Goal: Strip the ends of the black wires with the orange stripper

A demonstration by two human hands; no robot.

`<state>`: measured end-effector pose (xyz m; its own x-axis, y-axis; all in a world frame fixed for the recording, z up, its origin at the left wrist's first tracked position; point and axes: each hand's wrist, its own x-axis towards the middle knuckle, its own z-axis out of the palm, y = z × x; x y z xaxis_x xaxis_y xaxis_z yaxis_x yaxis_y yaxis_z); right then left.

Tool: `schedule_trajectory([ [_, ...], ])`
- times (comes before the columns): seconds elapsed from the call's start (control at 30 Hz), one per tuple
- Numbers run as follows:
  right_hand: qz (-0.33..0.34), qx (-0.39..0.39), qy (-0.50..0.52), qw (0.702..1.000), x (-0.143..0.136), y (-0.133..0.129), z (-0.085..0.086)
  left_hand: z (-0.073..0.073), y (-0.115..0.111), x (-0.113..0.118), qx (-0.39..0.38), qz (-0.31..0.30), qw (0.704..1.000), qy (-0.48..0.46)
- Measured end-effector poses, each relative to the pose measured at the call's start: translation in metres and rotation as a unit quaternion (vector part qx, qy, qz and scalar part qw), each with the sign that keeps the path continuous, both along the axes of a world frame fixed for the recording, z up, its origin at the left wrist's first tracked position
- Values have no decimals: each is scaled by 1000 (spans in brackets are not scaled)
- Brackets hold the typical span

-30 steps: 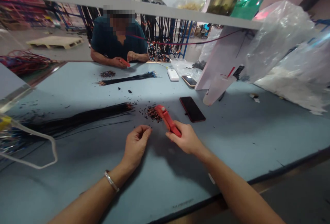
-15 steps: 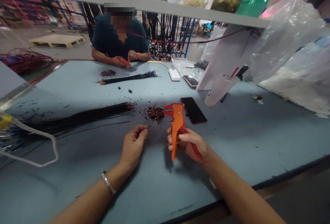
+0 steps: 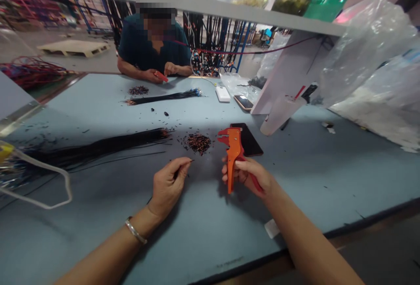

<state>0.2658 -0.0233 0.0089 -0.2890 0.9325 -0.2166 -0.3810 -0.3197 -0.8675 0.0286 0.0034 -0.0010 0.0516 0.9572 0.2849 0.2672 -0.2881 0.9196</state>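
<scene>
Between thumb and forefinger, my left hand [image 3: 171, 182] pinches a thin black wire [image 3: 192, 160]; its tip pokes out to the right. My right hand [image 3: 247, 175] is wrapped round the handles of an orange and red wire stripper [image 3: 233, 149], held upright with its jaws at the top pointing left. Nothing visible sits in those jaws. A pile of cut insulation bits [image 3: 198, 143] lies on the table just beyond and between my hands. To the left stretches a long bundle of black wires [image 3: 108, 147], its coppery ends toward the pile.
A black phone [image 3: 251, 140] lies behind the stripper. Past it stand a plastic cup [image 3: 278, 112] and a white divider [image 3: 274, 75]. Across the table [image 3: 203, 237], a co-worker [image 3: 154, 51] holds a red tool. A shelf [image 3: 183, 0] crosses above; a white wire loop [image 3: 65, 189] is at left.
The wire stripper in my right hand has moved a little right and up, away from the pile. My left hand has shifted slightly left, still pinching the wire.
</scene>
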Motion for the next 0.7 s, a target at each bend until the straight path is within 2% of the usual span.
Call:
schedule_trajectory([
  [0.13,32,-17,8,999,-1,-1,-2,0,7,-3,-22,23,997,65],
  [0.33,128,-36,25,991,-14,-9,-7,1,12,-3,-68,22,997,36],
  [0.53,138,-33,23,990,-19,-13,-7,-2,9,-2,-65,-19,998,0],
  [0.7,151,-23,5,988,-18,-15,-5,-2,8,0,-59,-24,998,4],
])
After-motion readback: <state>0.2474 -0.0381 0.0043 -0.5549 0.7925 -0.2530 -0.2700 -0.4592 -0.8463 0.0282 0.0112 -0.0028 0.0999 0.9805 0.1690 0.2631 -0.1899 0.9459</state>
